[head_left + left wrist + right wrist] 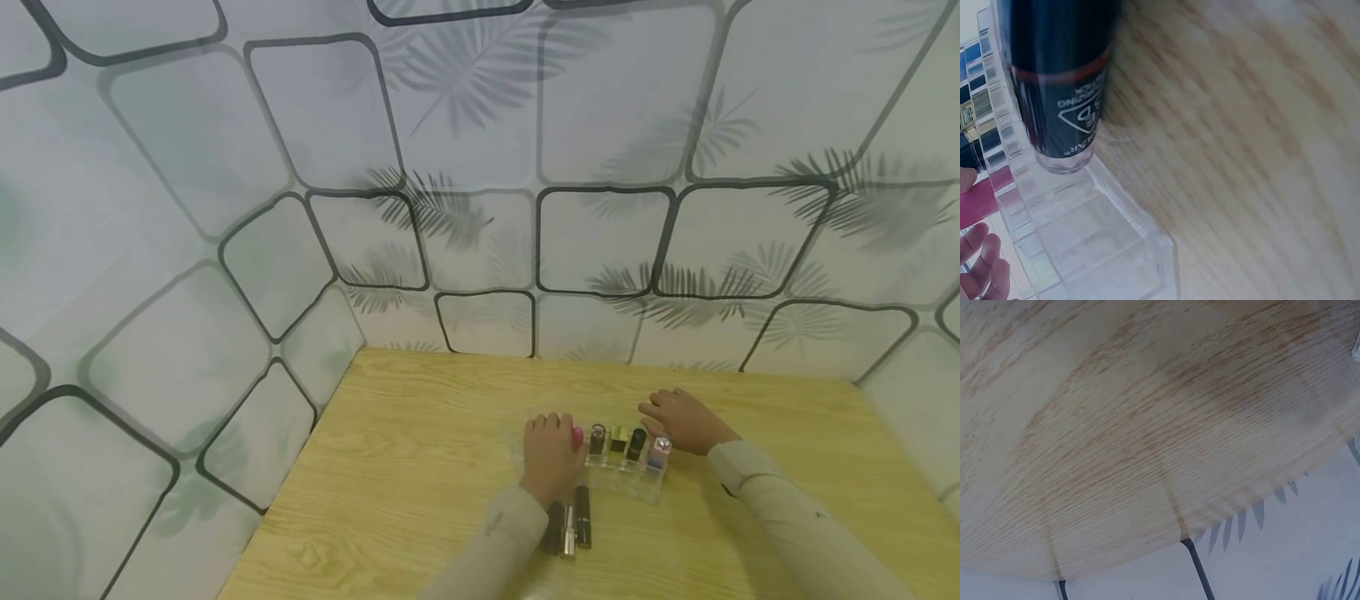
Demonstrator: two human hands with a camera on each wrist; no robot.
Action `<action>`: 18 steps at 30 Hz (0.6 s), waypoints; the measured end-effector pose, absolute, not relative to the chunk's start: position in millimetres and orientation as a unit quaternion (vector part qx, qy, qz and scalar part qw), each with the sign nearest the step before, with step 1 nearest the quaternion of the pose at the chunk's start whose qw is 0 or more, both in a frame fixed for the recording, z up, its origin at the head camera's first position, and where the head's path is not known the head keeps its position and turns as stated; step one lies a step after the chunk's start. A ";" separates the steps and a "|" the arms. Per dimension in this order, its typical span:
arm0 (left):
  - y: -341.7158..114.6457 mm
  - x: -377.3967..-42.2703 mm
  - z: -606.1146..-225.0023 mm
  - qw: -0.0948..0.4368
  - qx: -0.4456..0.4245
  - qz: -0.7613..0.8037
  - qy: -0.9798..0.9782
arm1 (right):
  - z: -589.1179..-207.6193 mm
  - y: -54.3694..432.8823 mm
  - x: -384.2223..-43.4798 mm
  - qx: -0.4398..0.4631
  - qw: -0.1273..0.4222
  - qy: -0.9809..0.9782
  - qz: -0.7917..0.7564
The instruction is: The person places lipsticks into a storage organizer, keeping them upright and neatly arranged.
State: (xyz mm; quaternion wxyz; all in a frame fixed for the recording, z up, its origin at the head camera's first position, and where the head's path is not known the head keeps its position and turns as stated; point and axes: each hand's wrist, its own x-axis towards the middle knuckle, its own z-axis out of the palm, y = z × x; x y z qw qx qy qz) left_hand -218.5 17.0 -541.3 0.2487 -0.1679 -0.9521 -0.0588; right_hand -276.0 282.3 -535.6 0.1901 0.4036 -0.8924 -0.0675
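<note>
A clear plastic organizer [618, 477] stands on the table with several lipsticks upright in its compartments. Over its left part, my left hand [551, 454] pinches a pink lipstick [577, 437]. The left wrist view shows the pink lipstick [982, 203] between the thumb and fingers [988, 262], beside clear compartments. Standing in the row are a dark lipstick [597, 440], a gold one [618, 439], a black one [637, 444] and a pink-and-blue one [659, 455]. My right hand [686, 421] is at the organizer's back right corner, fingers loosely bent; contact is unclear.
Several dark and silver tubes [567, 533] lie on the wood-grain table [397, 467] near the left forearm. A black tube with lettering [1066, 119] looms close in the left wrist view. Patterned walls [480, 250] border the table behind and at the sides.
</note>
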 end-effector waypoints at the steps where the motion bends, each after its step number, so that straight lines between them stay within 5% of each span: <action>1: 16.8 -218.1 -541.0 0.250 -0.168 -0.058 -0.952 | -535.6 282.4 -275.8 0.404 0.190 -0.892 -0.068; 11: 8.8 -208.0 -537.8 0.242 -0.171 -0.033 -0.954 | -532.9 281.9 -275.4 0.413 0.217 -0.880 -0.089; 18: -0.5 -199.3 -539.1 0.316 -0.183 -0.062 -0.929 | -532.6 281.3 -275.4 0.416 0.222 -0.876 -0.098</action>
